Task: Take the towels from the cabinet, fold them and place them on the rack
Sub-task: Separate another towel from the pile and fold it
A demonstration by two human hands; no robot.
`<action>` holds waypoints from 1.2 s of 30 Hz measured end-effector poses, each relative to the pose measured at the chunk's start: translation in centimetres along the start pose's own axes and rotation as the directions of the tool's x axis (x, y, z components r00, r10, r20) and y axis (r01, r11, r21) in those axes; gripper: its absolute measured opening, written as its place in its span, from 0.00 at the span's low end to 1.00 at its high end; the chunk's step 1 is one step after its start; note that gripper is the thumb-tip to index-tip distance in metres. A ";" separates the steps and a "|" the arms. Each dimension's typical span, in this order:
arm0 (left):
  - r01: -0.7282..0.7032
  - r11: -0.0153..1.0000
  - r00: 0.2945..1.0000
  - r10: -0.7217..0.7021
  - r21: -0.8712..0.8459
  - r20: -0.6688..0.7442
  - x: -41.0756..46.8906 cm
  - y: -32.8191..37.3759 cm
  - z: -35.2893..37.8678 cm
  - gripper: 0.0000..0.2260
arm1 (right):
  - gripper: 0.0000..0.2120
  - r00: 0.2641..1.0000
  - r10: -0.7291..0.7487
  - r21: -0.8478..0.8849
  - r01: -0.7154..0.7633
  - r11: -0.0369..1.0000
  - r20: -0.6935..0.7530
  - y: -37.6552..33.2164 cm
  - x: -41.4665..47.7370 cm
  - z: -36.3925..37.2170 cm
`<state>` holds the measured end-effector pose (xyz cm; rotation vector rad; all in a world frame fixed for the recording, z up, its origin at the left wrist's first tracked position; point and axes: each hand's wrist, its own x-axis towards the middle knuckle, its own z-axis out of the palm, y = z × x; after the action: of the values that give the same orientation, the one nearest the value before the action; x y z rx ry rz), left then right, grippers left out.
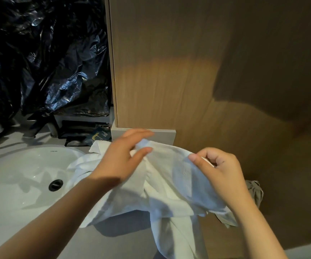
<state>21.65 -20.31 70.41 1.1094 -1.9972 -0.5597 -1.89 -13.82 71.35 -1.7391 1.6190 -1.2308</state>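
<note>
As towel (pixel 169 184) hangs below grip, R hand (pixel 220 171), prob. L hand (pixel 121 159), pinch edge.

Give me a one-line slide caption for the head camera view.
Left hand and right hand pinch the top edge of a white towel beside the sink.

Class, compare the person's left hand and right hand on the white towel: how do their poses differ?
The left hand stretches its fingers nearly straight; the right hand curls its fingers in. The left hand is beside the sink; the right hand is farther from it. Both pinch the upper edge of the white towel with the thumb.
</note>
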 end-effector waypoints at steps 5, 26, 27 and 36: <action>-0.092 0.991 0.985 0.105 -0.099 0.140 -0.3 2.5 2.0 0.19 | 0.14 1.000 -0.001 0.203 -0.003 0.979 0.024 -2.8 0.4 0.3; 0.706 0.322 0.616 -0.719 -0.631 0.322 -5.4 -0.2 0.0 0.18 | 0.11 0.985 0.165 0.256 -0.171 0.951 0.044 -2.2 -1.0 1.4; 0.700 0.270 0.598 -0.728 -0.661 0.336 -6.2 -0.3 -0.2 0.16 | 0.10 0.978 0.197 0.265 -0.208 0.942 0.070 -2.2 -1.0 1.7; 0.610 0.076 0.562 -0.743 -0.789 0.363 -8.8 -0.7 -1.9 0.15 | 0.20 0.875 0.121 0.286 -0.280 0.916 0.469 -1.8 -0.4 4.1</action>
<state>26.40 -13.21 67.52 1.2484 -0.5833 -1.7305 2.53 -14.08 70.71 -1.4470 1.1945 -0.8697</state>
